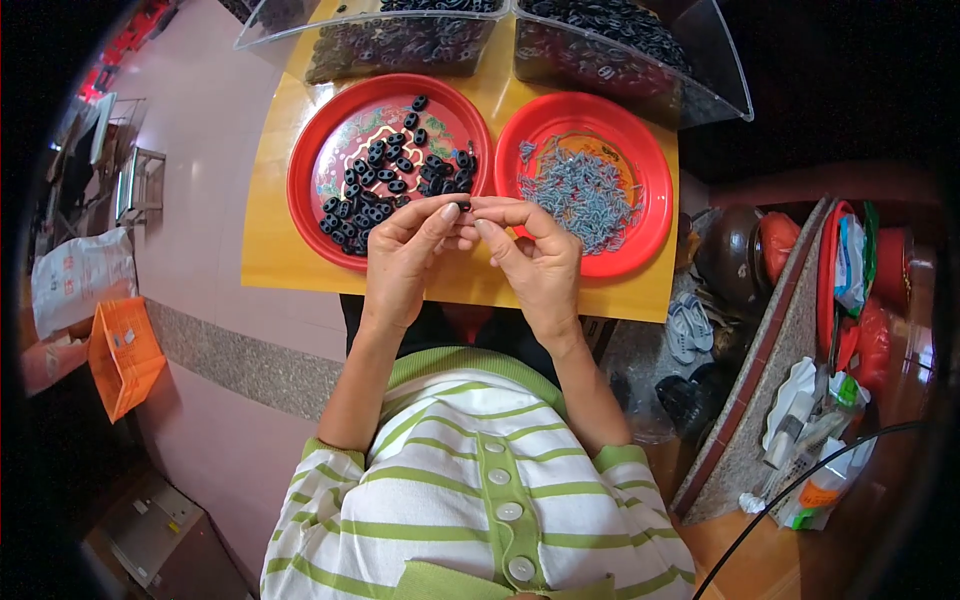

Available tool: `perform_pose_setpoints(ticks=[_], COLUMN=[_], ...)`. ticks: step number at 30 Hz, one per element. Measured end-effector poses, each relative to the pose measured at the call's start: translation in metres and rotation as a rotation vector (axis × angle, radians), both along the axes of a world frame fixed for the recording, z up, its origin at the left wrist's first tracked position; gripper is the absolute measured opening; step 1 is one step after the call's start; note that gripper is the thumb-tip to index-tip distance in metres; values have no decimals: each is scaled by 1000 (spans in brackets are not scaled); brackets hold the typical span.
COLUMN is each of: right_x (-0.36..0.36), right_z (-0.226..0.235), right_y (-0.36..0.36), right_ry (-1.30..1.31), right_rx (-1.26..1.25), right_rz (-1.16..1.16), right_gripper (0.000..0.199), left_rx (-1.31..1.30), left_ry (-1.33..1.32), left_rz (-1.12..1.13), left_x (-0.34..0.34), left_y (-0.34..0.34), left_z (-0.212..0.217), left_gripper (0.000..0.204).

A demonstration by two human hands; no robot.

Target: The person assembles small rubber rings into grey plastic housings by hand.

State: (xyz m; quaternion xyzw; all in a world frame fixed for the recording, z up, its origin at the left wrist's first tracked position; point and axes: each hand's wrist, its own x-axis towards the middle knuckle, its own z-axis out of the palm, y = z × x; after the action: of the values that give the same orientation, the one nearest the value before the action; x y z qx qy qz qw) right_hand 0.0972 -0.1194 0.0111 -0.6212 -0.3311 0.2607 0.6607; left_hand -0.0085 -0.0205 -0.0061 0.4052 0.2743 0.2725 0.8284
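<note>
Head view: your left hand (405, 258) and right hand (538, 262) meet at the near edge of the yellow table (268, 230), fingertips touching each other. Left thumb and forefinger are pressed together, pinching a small black oval piece (463, 206); it sticks out just at the fingertips, right where both hands meet. Right fingers are curled and pinched too, tips against the left ones; can't tell what they hold, too small. Just far of your left hand sits the left red plate (318, 152) with a heap of the same black oval pieces (392, 180). Right red plate (645, 160) is beside it, touching or nearly so, holding a pile of small grey metal parts (582, 192), just far of your right hand. Farther back, two clear plastic bins (700, 70) hold more black pieces. Orange crate (122, 355) on the floor, well left.
</note>
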Motion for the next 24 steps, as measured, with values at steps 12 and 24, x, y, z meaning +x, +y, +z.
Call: perform_pose_setpoints(ticks=[12, 24], right_x=[4, 3], right_z=[4, 0], right_y=[1, -2], right_ry=[-370, -448], right_rx=[-22, 27], right_rz=[-19, -48], right_gripper=[9, 11], left_rx=[-63, -96], left_ry=[2, -24], left_rz=[7, -38], left_x=[2, -2], left_y=[1, 0], left_z=[-1, 2], left_gripper=[28, 31])
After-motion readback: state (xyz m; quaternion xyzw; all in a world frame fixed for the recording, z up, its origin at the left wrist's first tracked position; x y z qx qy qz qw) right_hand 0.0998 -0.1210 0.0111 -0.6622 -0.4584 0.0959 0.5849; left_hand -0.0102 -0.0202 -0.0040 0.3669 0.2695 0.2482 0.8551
